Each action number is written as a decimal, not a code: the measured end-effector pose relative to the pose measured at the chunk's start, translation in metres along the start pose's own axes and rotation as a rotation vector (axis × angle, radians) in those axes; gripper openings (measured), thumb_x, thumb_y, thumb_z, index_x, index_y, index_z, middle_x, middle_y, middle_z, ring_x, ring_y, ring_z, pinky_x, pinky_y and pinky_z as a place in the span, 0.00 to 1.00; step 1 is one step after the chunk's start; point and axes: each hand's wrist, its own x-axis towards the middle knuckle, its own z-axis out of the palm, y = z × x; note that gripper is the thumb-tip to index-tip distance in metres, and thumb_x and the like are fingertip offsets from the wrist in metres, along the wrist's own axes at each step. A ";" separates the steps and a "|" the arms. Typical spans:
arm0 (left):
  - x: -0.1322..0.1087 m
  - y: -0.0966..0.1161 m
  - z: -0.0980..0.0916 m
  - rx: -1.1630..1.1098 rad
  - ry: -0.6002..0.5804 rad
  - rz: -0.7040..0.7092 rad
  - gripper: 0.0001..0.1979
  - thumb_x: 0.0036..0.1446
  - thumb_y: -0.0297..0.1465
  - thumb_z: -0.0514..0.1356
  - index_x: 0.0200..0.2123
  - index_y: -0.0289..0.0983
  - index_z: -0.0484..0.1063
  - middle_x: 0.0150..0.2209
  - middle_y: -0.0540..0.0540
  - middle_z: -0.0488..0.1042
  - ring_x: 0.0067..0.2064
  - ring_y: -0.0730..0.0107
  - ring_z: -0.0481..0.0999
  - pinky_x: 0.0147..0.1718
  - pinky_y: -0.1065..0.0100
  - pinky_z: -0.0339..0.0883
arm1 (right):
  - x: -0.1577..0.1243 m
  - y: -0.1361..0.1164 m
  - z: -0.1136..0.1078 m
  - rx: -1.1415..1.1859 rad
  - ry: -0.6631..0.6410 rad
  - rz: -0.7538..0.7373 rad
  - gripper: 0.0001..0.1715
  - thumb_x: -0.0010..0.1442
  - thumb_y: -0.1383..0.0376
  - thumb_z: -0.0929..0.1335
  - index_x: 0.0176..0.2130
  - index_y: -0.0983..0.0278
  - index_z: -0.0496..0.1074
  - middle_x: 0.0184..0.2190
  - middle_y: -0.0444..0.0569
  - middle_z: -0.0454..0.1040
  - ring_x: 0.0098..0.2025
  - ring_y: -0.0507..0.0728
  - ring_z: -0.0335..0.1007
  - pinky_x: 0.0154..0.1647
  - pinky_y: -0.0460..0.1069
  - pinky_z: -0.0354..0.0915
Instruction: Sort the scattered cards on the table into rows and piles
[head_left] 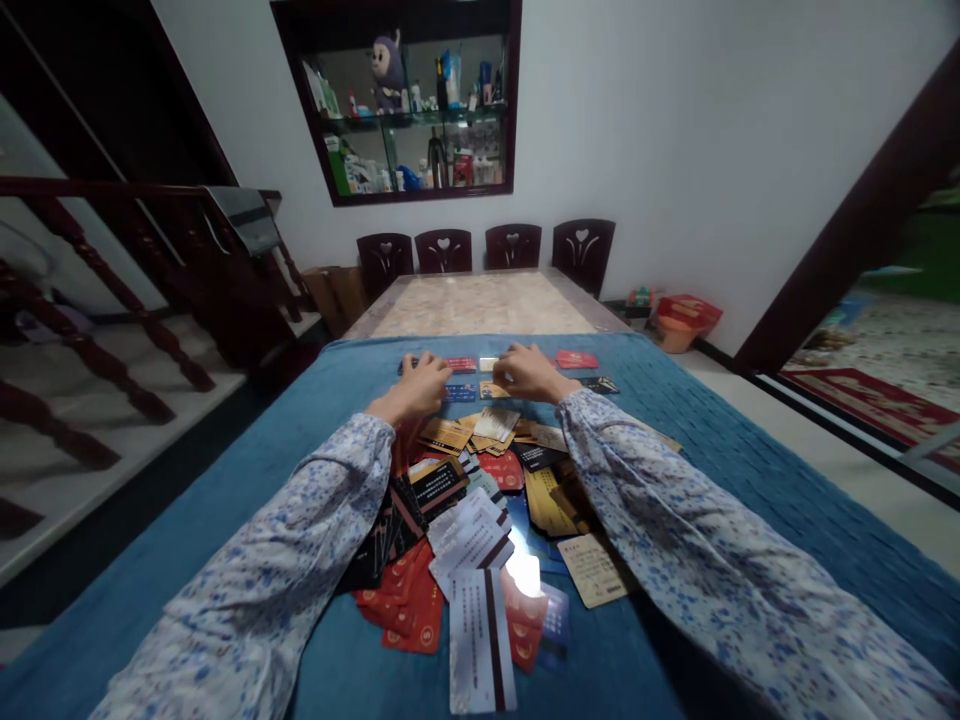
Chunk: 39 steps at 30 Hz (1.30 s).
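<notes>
Bent fingers of my left hand (421, 385) close round a dark card (403, 366) at the left end of a row of laid-out cards. My right hand (529, 373) has its fingertips bunched down on a yellow card (490, 390) in the nearer row; its grip is partly hidden. Between the hands lie a red card (460, 365), a blue card (460, 393) and a pale card (487, 365). Beyond my right wrist are a red card (577, 359) and a black card (599, 385). Beneath my forearms spreads a loose heap of cards, with white cards (480, 640) nearest me.
A blue cloth (247, 510) covers the near part of the table; its stone top (480, 303) shows beyond. Several dark chairs (514, 246) stand at the far end. Left is a wooden railing (135, 330); right, on the floor, a bin (675, 335).
</notes>
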 end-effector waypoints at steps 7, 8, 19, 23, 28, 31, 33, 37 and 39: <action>-0.032 -0.006 0.010 -0.038 -0.032 0.013 0.19 0.61 0.27 0.57 0.54 0.41 0.76 0.61 0.37 0.72 0.63 0.46 0.62 0.60 0.41 0.52 | -0.006 -0.027 0.002 0.047 -0.002 -0.046 0.15 0.65 0.68 0.65 0.43 0.62 0.82 0.49 0.58 0.81 0.55 0.65 0.65 0.46 0.54 0.54; -0.036 -0.007 0.012 -0.044 -0.035 0.016 0.20 0.61 0.26 0.57 0.54 0.41 0.76 0.61 0.37 0.72 0.62 0.46 0.62 0.60 0.41 0.51 | -0.007 -0.031 0.003 0.050 0.000 -0.056 0.15 0.65 0.68 0.65 0.43 0.62 0.82 0.49 0.57 0.81 0.54 0.65 0.65 0.46 0.55 0.54; -0.066 -0.005 0.027 -0.204 -0.089 0.035 0.16 0.60 0.26 0.58 0.50 0.42 0.77 0.60 0.42 0.75 0.65 0.47 0.62 0.62 0.46 0.54 | -0.012 -0.061 0.012 0.095 -0.009 -0.156 0.15 0.66 0.59 0.69 0.48 0.59 0.82 0.51 0.55 0.80 0.56 0.66 0.64 0.50 0.56 0.56; -0.072 0.000 0.022 -0.277 -0.150 0.069 0.10 0.56 0.26 0.61 0.42 0.40 0.76 0.58 0.44 0.75 0.67 0.46 0.60 0.63 0.47 0.54 | -0.017 -0.070 0.012 0.085 -0.043 -0.186 0.19 0.67 0.53 0.69 0.49 0.59 0.82 0.53 0.56 0.80 0.58 0.66 0.63 0.51 0.56 0.56; -0.074 0.000 0.023 -0.355 -0.153 0.104 0.05 0.59 0.27 0.60 0.39 0.38 0.74 0.55 0.43 0.77 0.66 0.47 0.61 0.64 0.49 0.52 | -0.021 -0.076 0.013 0.065 -0.074 -0.242 0.25 0.67 0.47 0.67 0.46 0.62 0.83 0.51 0.59 0.80 0.56 0.67 0.63 0.50 0.57 0.55; -0.072 -0.003 0.029 -0.328 -0.142 0.106 0.03 0.61 0.27 0.60 0.37 0.38 0.74 0.51 0.43 0.77 0.64 0.47 0.62 0.62 0.49 0.53 | -0.023 -0.077 0.014 0.068 -0.070 -0.255 0.27 0.67 0.45 0.66 0.45 0.62 0.83 0.50 0.59 0.80 0.55 0.67 0.63 0.50 0.57 0.54; -0.070 -0.005 0.034 -0.302 -0.119 0.114 0.02 0.61 0.28 0.61 0.36 0.38 0.74 0.48 0.42 0.77 0.63 0.48 0.63 0.60 0.52 0.55 | -0.023 -0.078 0.015 0.073 -0.069 -0.260 0.28 0.67 0.44 0.66 0.44 0.62 0.83 0.49 0.58 0.81 0.55 0.66 0.63 0.50 0.57 0.54; -0.069 -0.009 0.040 -0.270 -0.067 0.169 0.04 0.63 0.32 0.62 0.37 0.38 0.76 0.49 0.42 0.77 0.59 0.51 0.64 0.56 0.57 0.58 | -0.022 -0.077 0.018 0.073 -0.062 -0.265 0.27 0.68 0.45 0.66 0.44 0.62 0.83 0.49 0.58 0.80 0.55 0.66 0.62 0.48 0.56 0.54; -0.069 -0.011 0.041 -0.265 -0.053 0.199 0.05 0.64 0.32 0.62 0.36 0.38 0.76 0.48 0.42 0.77 0.58 0.53 0.65 0.55 0.58 0.59 | -0.021 -0.076 0.020 0.066 -0.065 -0.268 0.25 0.67 0.45 0.67 0.44 0.61 0.83 0.49 0.57 0.80 0.55 0.67 0.62 0.47 0.56 0.54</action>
